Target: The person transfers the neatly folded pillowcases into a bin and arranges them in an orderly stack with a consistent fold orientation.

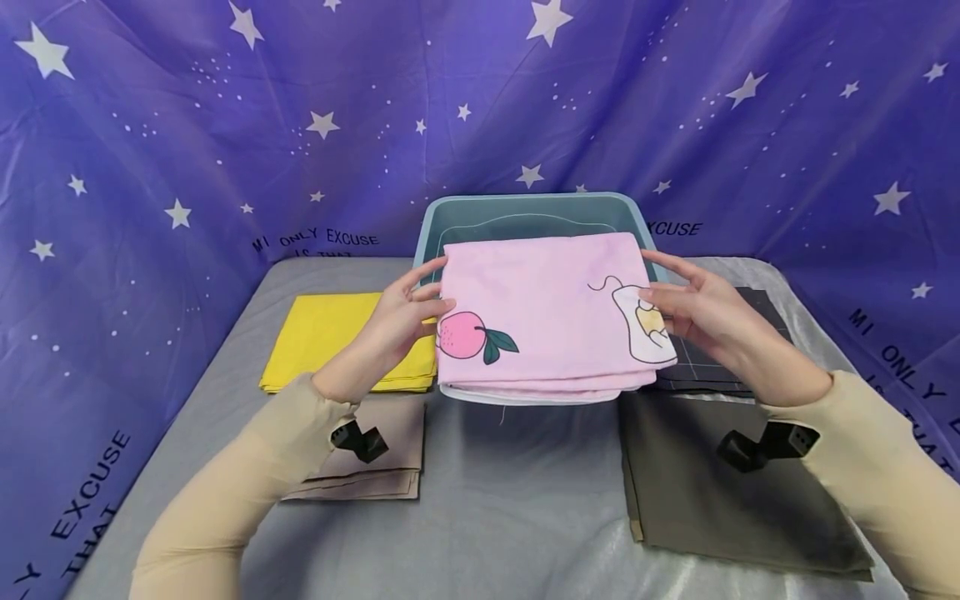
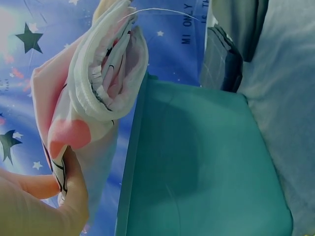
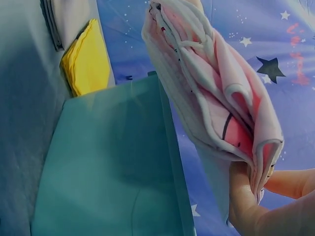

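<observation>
A folded pink cloth (image 1: 551, 325), printed with a peach and other drawings, is held up by both hands at its two sides. My left hand (image 1: 393, 325) pinches the left edge, thumb on top. On the opposite edge my right hand (image 1: 708, 321) grips the same way. Stacked layers with a white underside show at the cloth's near end (image 3: 216, 88) in the right wrist view. Behind and below it stands a blue-green plastic bin (image 1: 525, 202), its front mostly hidden by the cloth. From the left wrist, the cloth appears above the bin's outer wall (image 2: 206, 157).
Left of the bin lies a folded yellow cloth (image 1: 330, 333), with a folded mauve-beige cloth (image 1: 386, 437) nearer. To the right are a dark checked cloth (image 1: 697, 367) and a larger olive-brown folded cloth (image 1: 697, 492). A grey cover (image 1: 517, 508) drapes the table; a starry purple curtain (image 1: 450, 75) hangs behind.
</observation>
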### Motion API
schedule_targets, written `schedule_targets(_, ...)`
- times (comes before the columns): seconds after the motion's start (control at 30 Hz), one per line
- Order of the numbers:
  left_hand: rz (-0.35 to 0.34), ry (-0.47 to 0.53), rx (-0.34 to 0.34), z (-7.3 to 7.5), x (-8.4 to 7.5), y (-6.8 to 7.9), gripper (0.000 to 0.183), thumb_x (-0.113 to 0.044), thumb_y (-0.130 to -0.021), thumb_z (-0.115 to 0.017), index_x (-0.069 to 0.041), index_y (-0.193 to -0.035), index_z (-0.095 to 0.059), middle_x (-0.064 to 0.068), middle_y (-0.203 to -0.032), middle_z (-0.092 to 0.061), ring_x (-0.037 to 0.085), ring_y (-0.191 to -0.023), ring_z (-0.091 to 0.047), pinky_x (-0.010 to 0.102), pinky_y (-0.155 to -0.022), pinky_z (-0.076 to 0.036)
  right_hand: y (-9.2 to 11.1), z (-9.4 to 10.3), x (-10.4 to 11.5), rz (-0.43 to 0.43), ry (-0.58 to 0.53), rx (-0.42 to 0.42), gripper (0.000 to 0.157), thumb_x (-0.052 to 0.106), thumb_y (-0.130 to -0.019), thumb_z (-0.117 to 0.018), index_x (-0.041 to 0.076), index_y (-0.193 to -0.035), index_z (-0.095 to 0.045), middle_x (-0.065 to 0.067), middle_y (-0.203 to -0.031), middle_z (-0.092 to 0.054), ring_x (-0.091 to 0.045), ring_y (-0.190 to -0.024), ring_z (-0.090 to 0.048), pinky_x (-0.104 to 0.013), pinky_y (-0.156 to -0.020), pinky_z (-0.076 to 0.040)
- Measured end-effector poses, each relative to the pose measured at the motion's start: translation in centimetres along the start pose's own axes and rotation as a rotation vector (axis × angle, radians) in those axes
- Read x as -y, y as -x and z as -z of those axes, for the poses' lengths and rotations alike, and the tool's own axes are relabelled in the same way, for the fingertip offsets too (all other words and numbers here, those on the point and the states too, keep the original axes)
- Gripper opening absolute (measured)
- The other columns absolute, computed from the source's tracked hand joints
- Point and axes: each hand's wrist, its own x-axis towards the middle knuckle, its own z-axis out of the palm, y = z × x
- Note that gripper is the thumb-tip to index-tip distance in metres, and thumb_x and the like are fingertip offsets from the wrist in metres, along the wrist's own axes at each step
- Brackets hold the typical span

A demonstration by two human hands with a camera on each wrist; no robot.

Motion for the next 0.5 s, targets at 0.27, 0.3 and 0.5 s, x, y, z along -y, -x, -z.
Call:
schedule_targets(0.27, 0.011, -0.021, -0.015, -0.4, -0.7, -1.5, 0.058, 0.001, -0.087, -0.055, -0.024, -0.138, -0.04, 0.012, -0.125, -0.055, 0.015, -0.083, -0.058, 0.026, -0.073, -0.049, -1.2, 0.4, 1.0, -0.042, 0.002, -0.031, 0.08, 0.0, -0.084, -0.061, 0.015, -0.147, -0.015, 0.002, -0.078, -0.067, -0.008, -0.065, -0.061, -0.026, -0.057, -0.051)
schedule_targets(0.3, 0.01, -0.024, -0.013, -0.4, -0.8, -1.7, 0.058, 0.001, -0.087, -0.054, -0.023, -0.138, -0.04, 0.013, -0.126, -0.054, 0.014, -0.08, -0.058, 0.025, -0.071, -0.049, -1.3, 0.5, 1.2, -0.046, -0.004, -0.033, 0.08, -0.001, -0.084, -0.061, 0.014, -0.147, -0.015, 0.002, -0.078, -0.067, -0.008, -0.065, -0.061, -0.026, -0.057, -0.051)
schedule_targets(0.5, 0.013, -0.041, -0.02, -0.6, -1.3, -2.7, 0.058, 0.002, -0.087, -0.055, -0.022, -0.138, -0.041, 0.011, -0.127, -0.054, 0.014, -0.086, -0.057, 0.027, -0.074, -0.049, -2.0, 0.4, 1.9, -0.06, 0.083, -0.08, 0.073, 0.001, -0.087, -0.058, 0.013, -0.147, -0.018, 0.006, -0.077, -0.066, -0.005, -0.068, -0.061, -0.024, -0.062, -0.052)
